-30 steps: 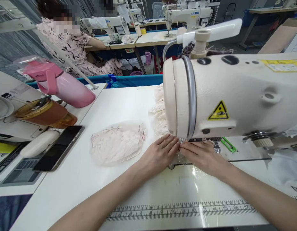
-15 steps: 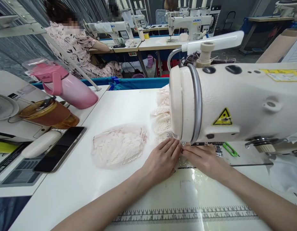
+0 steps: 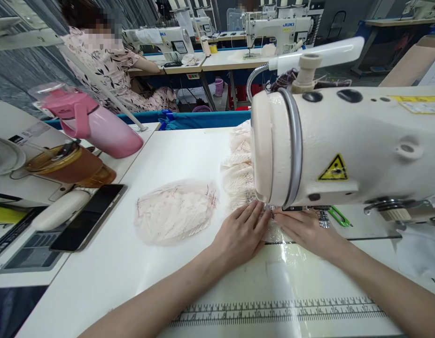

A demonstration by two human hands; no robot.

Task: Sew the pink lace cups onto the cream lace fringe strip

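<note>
My left hand [image 3: 238,230] lies with its fingers stretched out flat on pale pink lacy fabric [image 3: 240,176], just left of the sewing machine head [image 3: 274,145]. Opposite it, my right hand [image 3: 309,231] reaches under the head, fingers extended and pointing left, the tips by the fabric's near edge. Only a small gap separates the two sets of fingertips. The machine head hides the needle and part of the cloth. To the left, a separate oval lacy piece [image 3: 177,213] with reddish threads rests flat on the white table [image 3: 129,277].
Green thread snips [image 3: 340,217] lie right of my right hand. A phone [image 3: 89,217], an amber cup [image 3: 67,164] and a pink bottle [image 3: 97,124] stand or lie at left. A ruler strip [image 3: 274,311] runs along the front. Another person [image 3: 101,70] sits at machines beyond.
My right hand has shifted slightly to the right, and the gap between my fingertips has widened. The view has moved a little; the oval piece stays where it was.
</note>
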